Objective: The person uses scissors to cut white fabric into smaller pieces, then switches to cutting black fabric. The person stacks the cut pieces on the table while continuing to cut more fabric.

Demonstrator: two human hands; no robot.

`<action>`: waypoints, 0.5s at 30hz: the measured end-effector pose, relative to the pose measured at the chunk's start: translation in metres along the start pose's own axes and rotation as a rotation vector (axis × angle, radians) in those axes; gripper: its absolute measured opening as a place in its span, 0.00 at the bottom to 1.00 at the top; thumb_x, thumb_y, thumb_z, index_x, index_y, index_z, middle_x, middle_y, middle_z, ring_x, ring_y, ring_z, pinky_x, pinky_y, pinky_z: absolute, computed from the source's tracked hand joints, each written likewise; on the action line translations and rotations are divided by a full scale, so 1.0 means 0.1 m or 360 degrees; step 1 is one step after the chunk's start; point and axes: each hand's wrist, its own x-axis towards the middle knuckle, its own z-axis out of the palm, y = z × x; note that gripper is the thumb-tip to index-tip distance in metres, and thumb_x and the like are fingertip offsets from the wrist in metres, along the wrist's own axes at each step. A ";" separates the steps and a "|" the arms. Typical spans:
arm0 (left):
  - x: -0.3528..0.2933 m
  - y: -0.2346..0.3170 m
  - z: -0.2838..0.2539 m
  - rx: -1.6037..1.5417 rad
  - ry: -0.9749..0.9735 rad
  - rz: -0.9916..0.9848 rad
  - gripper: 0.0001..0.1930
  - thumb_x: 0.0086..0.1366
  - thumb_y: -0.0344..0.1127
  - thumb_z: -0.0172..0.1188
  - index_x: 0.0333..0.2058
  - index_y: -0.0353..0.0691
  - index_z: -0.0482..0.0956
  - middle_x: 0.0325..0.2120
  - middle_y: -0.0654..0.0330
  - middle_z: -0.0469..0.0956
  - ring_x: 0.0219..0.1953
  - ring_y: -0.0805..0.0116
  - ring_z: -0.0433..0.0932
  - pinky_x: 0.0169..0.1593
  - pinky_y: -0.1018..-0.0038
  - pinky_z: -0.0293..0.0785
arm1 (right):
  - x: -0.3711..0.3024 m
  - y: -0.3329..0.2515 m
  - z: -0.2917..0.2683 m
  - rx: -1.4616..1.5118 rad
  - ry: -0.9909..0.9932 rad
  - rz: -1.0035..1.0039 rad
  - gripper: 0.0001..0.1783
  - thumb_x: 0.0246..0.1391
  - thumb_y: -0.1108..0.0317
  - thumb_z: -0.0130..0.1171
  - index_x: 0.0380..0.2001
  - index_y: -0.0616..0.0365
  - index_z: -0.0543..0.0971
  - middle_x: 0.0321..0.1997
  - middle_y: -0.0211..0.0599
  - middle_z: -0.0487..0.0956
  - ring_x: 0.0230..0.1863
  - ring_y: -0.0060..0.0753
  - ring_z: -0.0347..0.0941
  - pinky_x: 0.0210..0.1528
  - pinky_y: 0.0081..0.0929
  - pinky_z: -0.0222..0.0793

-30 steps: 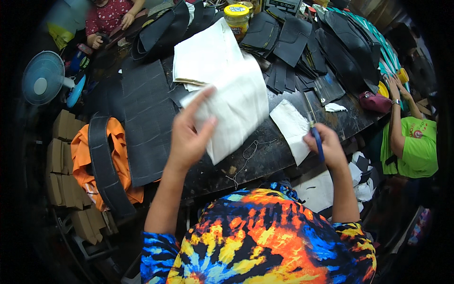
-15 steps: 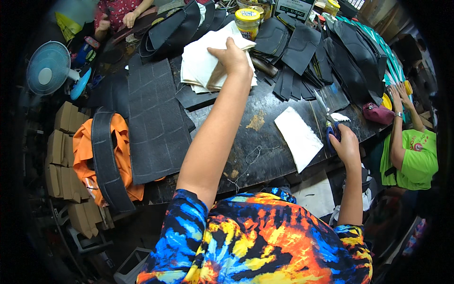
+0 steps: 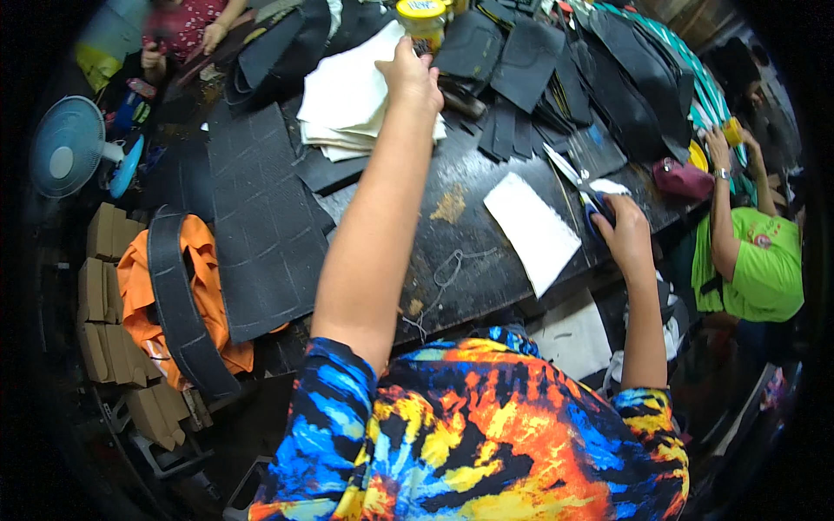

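A dark workbench spreads beneath both hands' fingers. Well left of the left hand, a black quilted-looking panel lies lengthwise away from the person. Just beside and left of its fingers is the stack of white fabric-like sheets; those fingers are spread, gripping nothing visible, though contact with the stack cannot be told. A loose white four-sided piece lies left of the right hand, the nearer hand, its long axis slanting toward the person and rightward. The right fingers grip blue-handled scissors, blades pointing away and leftward. A yellow-lidded jar stands just beyond the left fingertips; a white scrap lies just beyond the right fingers.
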 end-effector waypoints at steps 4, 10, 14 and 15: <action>-0.38 0.03 -0.43 0.0350 -0.0690 -0.0002 0.30 0.72 0.39 0.52 0.67 0.36 0.55 0.59 0.40 0.67 0.54 0.51 0.77 0.56 0.61 0.74 | 0.00 -0.16 0.03 0.0119 0.0309 -0.0179 0.15 0.49 0.71 0.68 0.40 0.62 0.79 0.40 0.48 0.80 0.45 0.52 0.77 0.48 0.40 0.71; -1.48 0.37 -1.51 0.1847 -0.0892 0.0681 0.24 0.67 0.41 0.59 0.57 0.35 0.74 0.52 0.46 0.77 0.51 0.56 0.81 0.55 0.66 0.75 | -0.11 -0.79 0.42 0.0455 -0.0098 -0.0637 0.31 0.50 0.64 0.67 0.58 0.57 0.74 0.59 0.48 0.74 0.62 0.50 0.68 0.65 0.41 0.61; -2.35 0.00 -1.81 0.2791 -0.1213 0.1282 0.30 0.64 0.52 0.61 0.59 0.40 0.73 0.59 0.42 0.71 0.65 0.43 0.66 0.68 0.54 0.59 | -0.13 -1.10 0.72 0.0277 0.0033 -0.0678 0.29 0.52 0.67 0.63 0.59 0.53 0.73 0.64 0.44 0.71 0.65 0.53 0.63 0.68 0.48 0.56; -2.48 -0.09 -1.79 0.2553 -0.1415 0.1230 0.28 0.65 0.51 0.60 0.59 0.40 0.74 0.58 0.43 0.73 0.63 0.45 0.69 0.66 0.56 0.62 | -0.12 -1.12 0.75 0.0375 -0.0011 -0.0764 0.27 0.51 0.71 0.61 0.57 0.54 0.75 0.62 0.44 0.73 0.63 0.53 0.65 0.66 0.47 0.58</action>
